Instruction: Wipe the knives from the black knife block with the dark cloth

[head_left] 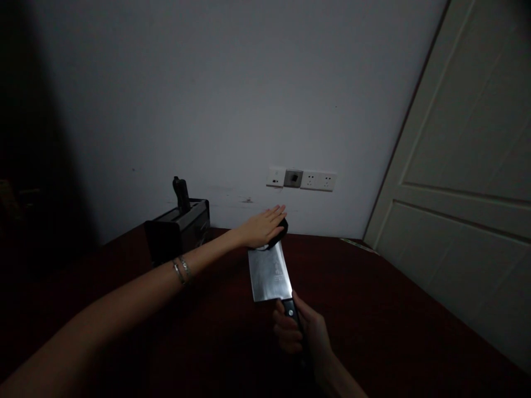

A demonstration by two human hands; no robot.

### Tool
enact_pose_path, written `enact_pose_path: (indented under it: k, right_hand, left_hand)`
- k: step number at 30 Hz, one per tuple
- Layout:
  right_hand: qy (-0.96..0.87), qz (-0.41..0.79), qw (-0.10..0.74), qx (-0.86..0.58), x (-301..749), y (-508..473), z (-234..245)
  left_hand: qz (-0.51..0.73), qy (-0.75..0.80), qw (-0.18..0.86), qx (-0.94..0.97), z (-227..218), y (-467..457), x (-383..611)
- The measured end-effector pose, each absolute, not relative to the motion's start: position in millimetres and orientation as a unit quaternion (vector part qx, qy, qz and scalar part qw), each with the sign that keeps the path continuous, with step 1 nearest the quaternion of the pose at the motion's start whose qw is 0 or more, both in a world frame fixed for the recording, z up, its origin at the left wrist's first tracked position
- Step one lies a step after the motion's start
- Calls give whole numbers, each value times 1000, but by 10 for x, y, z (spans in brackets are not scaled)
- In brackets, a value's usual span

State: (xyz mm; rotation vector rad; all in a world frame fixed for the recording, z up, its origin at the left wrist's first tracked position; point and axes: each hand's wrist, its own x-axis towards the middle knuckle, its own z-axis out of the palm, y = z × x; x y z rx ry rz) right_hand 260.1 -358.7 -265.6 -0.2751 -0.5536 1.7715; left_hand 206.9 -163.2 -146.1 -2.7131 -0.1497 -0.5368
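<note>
My right hand [301, 331] grips the black handle of a steel cleaver [269, 273]. Its broad blade points away from me, toward the wall. The blade's far end meets a small black object [280, 235], possibly a knife sharpener, on the dark red table [373, 309]. My left hand [263, 225] lies flat on top of that black object with its fingers stretched out, pressing down on it. Two thin bracelets sit on my left wrist [181, 271].
A black knife block [178, 232] stands at the table's back left with a dark knife handle [181, 193] sticking up from it. A strip of wall sockets [302, 179] is on the grey wall behind. A pale door [464, 182] is at the right. The room is dim.
</note>
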Motion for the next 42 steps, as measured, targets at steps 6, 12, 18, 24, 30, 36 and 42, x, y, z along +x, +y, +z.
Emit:
enact_pose_path:
  k: [6,12,18,24,30,36,42]
  right_hand:
    - [-246,752,600,-119,2603,-3606,-2619]
    - [-256,750,599,-113,2622,-3600,-2601]
    - [-247,753,601,-102,2646,-3601,-2612]
    - [-247,755,599,-101,2654,-3602,-2600]
    - [-248,742,613,-106,2681,-3607,-2597]
    - [-233,737,625,-111,2715,-3600,-2604]
    - [-217,728,640,-115,2715,-3617,-2584]
  left_hand:
    - [-173,-30,149,-973,-1393,-1519,1900]
    - [-178,-27,147,-973,-1442,-1482,1741]
    - [-178,-34,163,-970,-1488,-1547,1661]
    - [-171,-32,169,-970,-1560,-1628,1619]
    - [-170,-7,182,-968,-1616,-1825,1575]
    - [-169,22,180,-969,-1708,-2041,1550]
    - [-162,22,175,-971,-1796,-2260,1503]
